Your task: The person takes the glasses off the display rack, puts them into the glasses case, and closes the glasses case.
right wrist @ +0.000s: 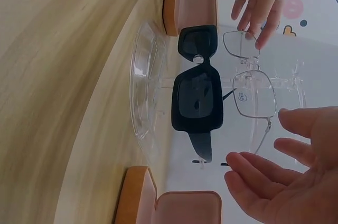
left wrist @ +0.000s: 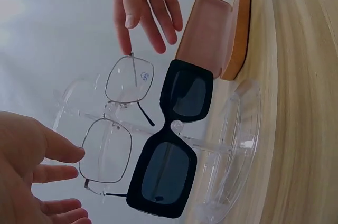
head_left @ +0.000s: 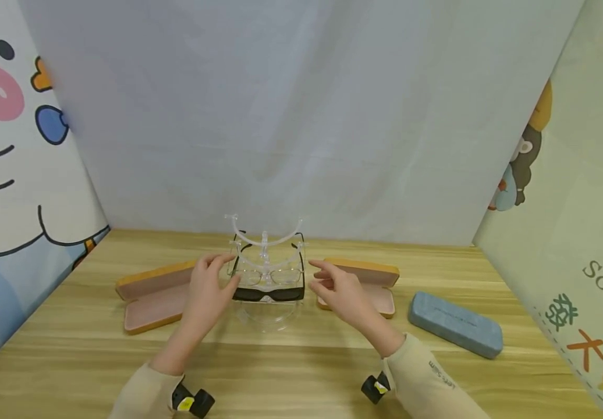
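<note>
A clear plastic eyewear stand (head_left: 265,247) stands upright at the middle of the table. On its lower tier sit black thick-framed sunglasses (head_left: 269,294), and just above them rest thin metal-framed eyeglasses (head_left: 286,276). My left hand (head_left: 206,294) is at the left side of the eyeglasses, fingers loosely bent and thumb tip right by the lens rim in the left wrist view. On the opposite side is my right hand (head_left: 344,294), palm turned inward with relaxed fingers close to the eyeglasses' other hinge. Neither hand grips anything. The stand's upper arms carry no eyewear.
An orange glasses case (head_left: 155,302) with a pink lining lies unfolded behind my left hand. Another orange case (head_left: 377,297) lies unfolded behind my right hand. Farther right is a closed blue case (head_left: 456,324). A pale cloth backdrop (head_left: 301,116) hangs behind the wooden table (head_left: 291,372).
</note>
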### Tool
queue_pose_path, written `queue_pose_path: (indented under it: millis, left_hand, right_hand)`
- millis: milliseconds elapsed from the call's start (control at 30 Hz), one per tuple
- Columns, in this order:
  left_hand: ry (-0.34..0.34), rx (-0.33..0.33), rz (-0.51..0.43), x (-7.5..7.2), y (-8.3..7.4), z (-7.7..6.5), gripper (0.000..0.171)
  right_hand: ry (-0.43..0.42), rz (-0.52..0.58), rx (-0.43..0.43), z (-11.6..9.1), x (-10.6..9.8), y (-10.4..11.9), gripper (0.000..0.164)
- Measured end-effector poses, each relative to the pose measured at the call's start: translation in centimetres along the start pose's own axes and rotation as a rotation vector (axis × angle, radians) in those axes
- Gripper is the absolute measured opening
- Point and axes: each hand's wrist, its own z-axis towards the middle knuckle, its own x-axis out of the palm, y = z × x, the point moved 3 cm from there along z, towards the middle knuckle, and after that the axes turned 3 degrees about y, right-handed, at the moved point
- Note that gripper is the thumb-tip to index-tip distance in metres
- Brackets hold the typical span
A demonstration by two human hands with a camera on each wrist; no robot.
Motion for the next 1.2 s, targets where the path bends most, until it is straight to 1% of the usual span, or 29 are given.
queue_pose_path:
  millis: [100, 167, 267, 367, 467, 533, 667, 867, 1000, 1200]
  left_hand:
    - [0.031, -0.053, -0.024, 0.1, 0.8, -0.1, 0.039]
    - [0.044, -0.067, -0.024, 0.1, 1.1, -0.1, 0.04]
    - [0.06, -0.068, -0.008, 0.0, 1.3, 0.0, 0.04]
    - [0.079, -0.049, 0.013, 0.0, 1.4, 0.1, 0.038]
    - [0.083, -0.031, 0.018, 0.1, 1.5, 0.1, 0.035]
    - [0.075, -0.035, 0.011, 0.1, 1.6, 0.2, 0.031]
    - [0.028, -0.038, 0.01, 0.0, 1.6, 0.3, 0.025]
    - [-0.028, 0.016, 0.07, -0.6, 1.4, 0.3, 0.022]
    - [-0.038, 0.033, 0.092, -1.1, 1.2, 0.2, 0.02]
    - [-0.051, 0.071, 0.112, -1.5, 0.6, 0.1, 0.016]
  right_hand:
    - [0.011, 0.009, -0.013, 0.4, 0.7, 0.2, 0.045]
    - [0.02, 0.016, -0.016, 0.6, 1.0, 0.4, 0.044]
    - [0.043, 0.01, -0.023, 0.9, 1.4, 0.7, 0.042]
    - [0.07, 0.004, -0.037, 1.4, 1.8, 1.0, 0.039]
    - [0.071, 0.002, -0.039, 1.8, 2.0, 1.2, 0.037]
    - [0.061, 0.005, -0.029, 2.0, 2.1, 1.3, 0.035]
    - [0.026, -0.009, -0.035, 2.2, 2.1, 1.5, 0.028]
    - [0.0, -0.013, -0.043, 2.6, 1.8, 2.0, 0.022]
    - [-0.024, 0.006, -0.043, 2.4, 1.3, 2.4, 0.022]
    - [-0.054, -0.007, -0.047, 1.8, 0.3, 2.8, 0.018]
